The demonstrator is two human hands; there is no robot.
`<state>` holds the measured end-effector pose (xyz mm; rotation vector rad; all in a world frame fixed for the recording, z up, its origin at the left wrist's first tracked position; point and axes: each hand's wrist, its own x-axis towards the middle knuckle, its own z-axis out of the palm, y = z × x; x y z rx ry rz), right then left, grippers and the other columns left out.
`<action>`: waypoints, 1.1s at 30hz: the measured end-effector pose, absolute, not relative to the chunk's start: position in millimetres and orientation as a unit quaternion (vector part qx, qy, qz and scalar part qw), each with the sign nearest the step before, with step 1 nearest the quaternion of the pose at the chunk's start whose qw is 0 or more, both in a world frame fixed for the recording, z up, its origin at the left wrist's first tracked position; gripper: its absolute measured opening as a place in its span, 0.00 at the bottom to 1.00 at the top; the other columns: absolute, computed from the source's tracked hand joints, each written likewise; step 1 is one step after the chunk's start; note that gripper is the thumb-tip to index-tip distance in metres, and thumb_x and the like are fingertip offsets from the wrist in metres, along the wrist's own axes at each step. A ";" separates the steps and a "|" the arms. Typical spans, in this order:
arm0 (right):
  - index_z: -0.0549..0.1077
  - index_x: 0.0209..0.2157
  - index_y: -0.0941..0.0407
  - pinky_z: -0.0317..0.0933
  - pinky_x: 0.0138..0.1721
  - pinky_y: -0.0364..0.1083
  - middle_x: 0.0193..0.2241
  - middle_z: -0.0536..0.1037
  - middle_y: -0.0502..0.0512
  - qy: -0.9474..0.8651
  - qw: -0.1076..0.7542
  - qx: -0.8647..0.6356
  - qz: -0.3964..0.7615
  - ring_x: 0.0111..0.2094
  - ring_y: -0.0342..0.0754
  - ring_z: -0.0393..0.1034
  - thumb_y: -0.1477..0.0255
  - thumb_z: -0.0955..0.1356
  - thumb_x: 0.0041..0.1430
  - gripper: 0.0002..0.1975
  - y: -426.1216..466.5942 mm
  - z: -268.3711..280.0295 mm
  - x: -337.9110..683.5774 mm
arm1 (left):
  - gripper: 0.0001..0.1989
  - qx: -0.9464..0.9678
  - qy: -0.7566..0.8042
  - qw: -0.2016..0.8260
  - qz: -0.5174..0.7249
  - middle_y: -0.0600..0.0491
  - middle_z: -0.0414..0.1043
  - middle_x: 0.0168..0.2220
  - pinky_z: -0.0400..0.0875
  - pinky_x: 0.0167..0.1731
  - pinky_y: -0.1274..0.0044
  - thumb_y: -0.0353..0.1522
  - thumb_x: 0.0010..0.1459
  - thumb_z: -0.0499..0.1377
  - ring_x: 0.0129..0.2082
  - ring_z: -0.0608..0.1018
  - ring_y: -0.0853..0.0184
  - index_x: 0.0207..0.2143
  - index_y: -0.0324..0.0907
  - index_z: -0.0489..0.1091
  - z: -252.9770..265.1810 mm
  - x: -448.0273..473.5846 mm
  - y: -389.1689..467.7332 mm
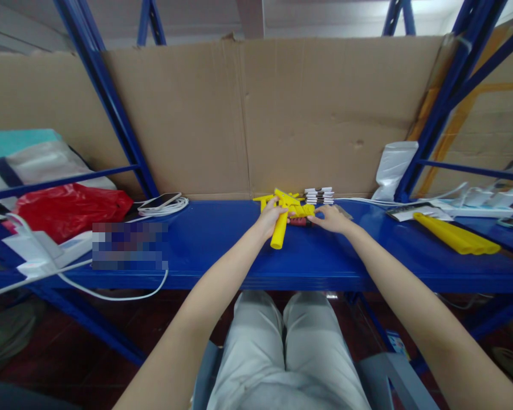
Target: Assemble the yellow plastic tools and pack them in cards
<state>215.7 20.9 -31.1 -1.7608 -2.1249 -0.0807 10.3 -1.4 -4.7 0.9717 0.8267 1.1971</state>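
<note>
My left hand is closed around a yellow tube that points toward me, its far end close to a yellow plastic part. My right hand has its fingers bent at the edge of a small yellow plastic piece, which they appear to pinch. Just below that piece lies a red and black handle-like object, partly hidden. More yellow parts lie behind my left hand. A stack of white pieces with dark marks sits just beyond the yellow pieces.
Several yellow tubes lie on the blue table at right, near a white power strip. At left are a phone, coiled white cable and red bag. Cardboard walls the back between blue posts.
</note>
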 end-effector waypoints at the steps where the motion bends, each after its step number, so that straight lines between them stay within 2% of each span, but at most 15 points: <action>1: 0.77 0.42 0.56 0.65 0.49 0.50 0.46 0.80 0.62 -0.765 0.152 -0.626 -0.018 0.49 0.57 0.74 0.59 0.67 0.63 0.16 19.0 -30.6 215.9 | 0.35 0.411 0.373 0.635 0.537 0.46 0.74 0.48 0.66 0.17 0.84 0.15 0.55 0.53 0.26 0.80 0.71 0.63 0.46 0.57 -3.4 9.6 -1.2; 3: 0.78 0.39 0.57 0.65 0.45 0.48 0.43 0.81 0.63 -0.779 0.107 -0.617 0.007 0.45 0.57 0.75 0.61 0.68 0.62 0.14 16.0 -29.8 215.7 | 0.33 0.388 0.387 0.626 0.554 0.46 0.74 0.47 0.64 0.16 0.85 0.15 0.55 0.52 0.25 0.80 0.72 0.61 0.45 0.58 -2.0 8.8 -0.8; 6: 0.77 0.35 0.57 0.65 0.41 0.47 0.39 0.82 0.62 -0.804 0.124 -0.581 0.023 0.40 0.56 0.76 0.63 0.69 0.61 0.11 14.6 -28.7 216.6 | 0.30 0.371 0.395 0.621 0.566 0.47 0.74 0.45 0.64 0.15 0.86 0.16 0.57 0.53 0.22 0.77 0.74 0.59 0.45 0.60 -2.5 9.1 -0.1; 11: 0.72 0.28 0.54 0.64 0.32 0.46 0.27 0.79 0.54 -0.807 0.277 -0.508 0.115 0.29 0.50 0.73 0.57 0.70 0.57 0.15 15.8 -26.7 220.3 | 0.26 0.359 0.384 0.610 0.594 0.50 0.75 0.42 0.64 0.17 0.86 0.17 0.60 0.53 0.21 0.75 0.76 0.58 0.45 0.61 -2.9 9.2 -0.5; 16: 0.66 0.31 0.53 0.59 0.21 0.44 0.18 0.72 0.48 -0.731 0.464 -0.429 0.257 0.17 0.44 0.64 0.45 0.71 0.49 0.26 14.1 -21.2 218.6 | 0.24 0.338 0.388 0.608 0.605 0.53 0.76 0.38 0.65 0.18 0.87 0.18 0.63 0.52 0.21 0.75 0.76 0.58 0.47 0.59 -1.0 7.7 -0.9; 21: 0.65 0.31 0.52 0.51 0.17 0.42 0.15 0.64 0.42 -0.644 0.613 -0.390 0.242 0.15 0.41 0.58 0.43 0.73 0.44 0.29 16.7 -16.3 221.5 | 0.26 0.373 0.410 0.612 0.565 0.48 0.76 0.46 0.64 0.17 0.86 0.18 0.62 0.53 0.20 0.75 0.77 0.60 0.45 0.59 -4.6 8.0 2.0; 25: 0.64 0.30 0.52 0.50 0.15 0.42 0.19 0.65 0.43 -0.552 0.725 -0.355 0.211 0.15 0.38 0.55 0.43 0.74 0.43 0.29 21.5 -14.0 229.1 | 0.31 0.419 0.427 0.619 0.509 0.43 0.75 0.50 0.67 0.17 0.83 0.19 0.59 0.57 0.21 0.78 0.74 0.63 0.45 0.58 -10.4 8.1 5.8; 29: 0.64 0.30 0.52 0.51 0.16 0.42 0.21 0.65 0.43 -0.482 0.795 -0.332 0.159 0.16 0.38 0.55 0.44 0.73 0.46 0.28 23.4 -10.9 238.3 | 0.33 0.452 0.430 0.613 0.485 0.42 0.74 0.53 0.69 0.17 0.83 0.22 0.58 0.61 0.23 0.80 0.71 0.64 0.47 0.58 -15.4 7.9 9.1; 33: 0.62 0.28 0.52 0.51 0.15 0.42 0.21 0.62 0.43 -0.423 0.838 -0.314 0.144 0.16 0.38 0.53 0.43 0.71 0.49 0.28 22.7 -7.0 242.1 | 0.31 0.462 0.425 0.621 0.469 0.43 0.74 0.52 0.68 0.18 0.84 0.22 0.59 0.60 0.24 0.80 0.72 0.63 0.47 0.59 -18.0 8.7 11.1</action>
